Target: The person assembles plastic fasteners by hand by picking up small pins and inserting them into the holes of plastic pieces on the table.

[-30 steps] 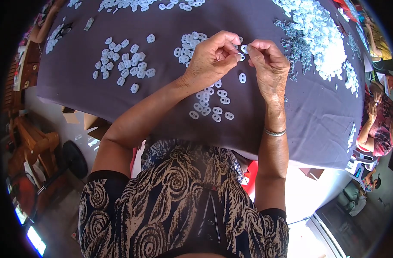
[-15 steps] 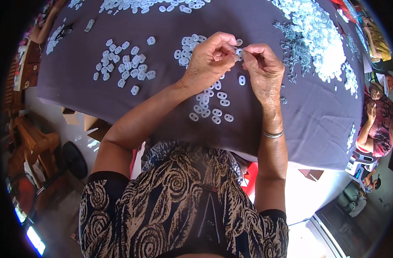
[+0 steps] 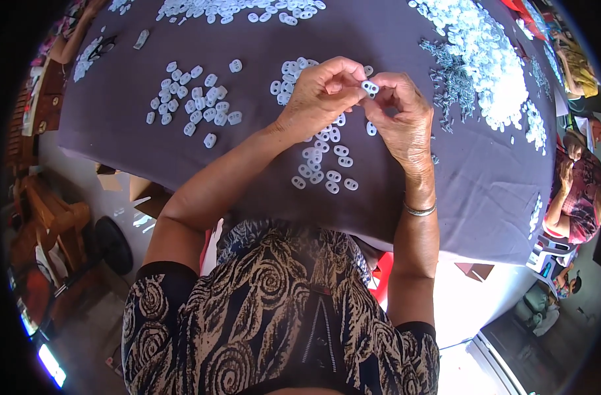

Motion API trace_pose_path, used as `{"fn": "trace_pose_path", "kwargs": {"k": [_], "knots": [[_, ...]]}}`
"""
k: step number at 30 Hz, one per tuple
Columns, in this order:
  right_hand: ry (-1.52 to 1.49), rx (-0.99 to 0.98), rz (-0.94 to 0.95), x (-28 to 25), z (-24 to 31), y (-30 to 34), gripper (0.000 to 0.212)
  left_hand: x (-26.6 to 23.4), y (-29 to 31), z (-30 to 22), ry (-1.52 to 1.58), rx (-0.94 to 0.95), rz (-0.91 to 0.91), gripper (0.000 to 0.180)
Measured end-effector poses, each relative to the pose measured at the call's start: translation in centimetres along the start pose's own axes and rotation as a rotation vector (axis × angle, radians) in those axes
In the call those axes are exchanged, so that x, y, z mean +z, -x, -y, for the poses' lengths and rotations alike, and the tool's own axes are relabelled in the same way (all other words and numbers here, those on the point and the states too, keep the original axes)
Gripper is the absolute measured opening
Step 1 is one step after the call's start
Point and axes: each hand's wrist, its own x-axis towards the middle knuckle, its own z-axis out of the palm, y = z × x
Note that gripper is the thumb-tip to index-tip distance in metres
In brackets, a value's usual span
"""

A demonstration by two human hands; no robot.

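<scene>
Between my fingertips is a small white oval plastic piece with two holes [image 3: 370,87]. My left hand [image 3: 323,94] pinches it from the left, and my right hand [image 3: 400,112] grips its right side with thumb and fingers. Both hands are raised over the dark tablecloth [image 3: 248,158]. Loose two-holed white pieces [image 3: 315,155] lie below and between my wrists. Another cluster of white pieces [image 3: 289,76] is partly hidden behind my left hand.
Left of my arms a group of thicker white pieces [image 3: 198,102] is spread out. At the far right rise a large heap of white pieces [image 3: 494,72] and a pile of small metal screws [image 3: 453,82]. More white pieces [image 3: 234,8] line the far side. A person [image 3: 580,191] sits at the right.
The white piece between my fingertips has turned so that its holed face shows. Both hands have shifted slightly, and the fingers of my right hand have curled more.
</scene>
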Motion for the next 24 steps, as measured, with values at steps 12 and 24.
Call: {"fn": "trace_pose_path", "kwargs": {"k": [12, 24], "knots": [[0.062, -0.08, -0.033, 0.39, 0.31, 0.12, 0.031, 0.09, -0.11, -0.01, 0.017, 0.059, -0.016, 0.017], [0.298, -0.162, 0.176, -0.26, 0.01, 0.09, 0.029, -0.4, 0.17, -0.68, -0.081, -0.095, 0.098, 0.021]]}}
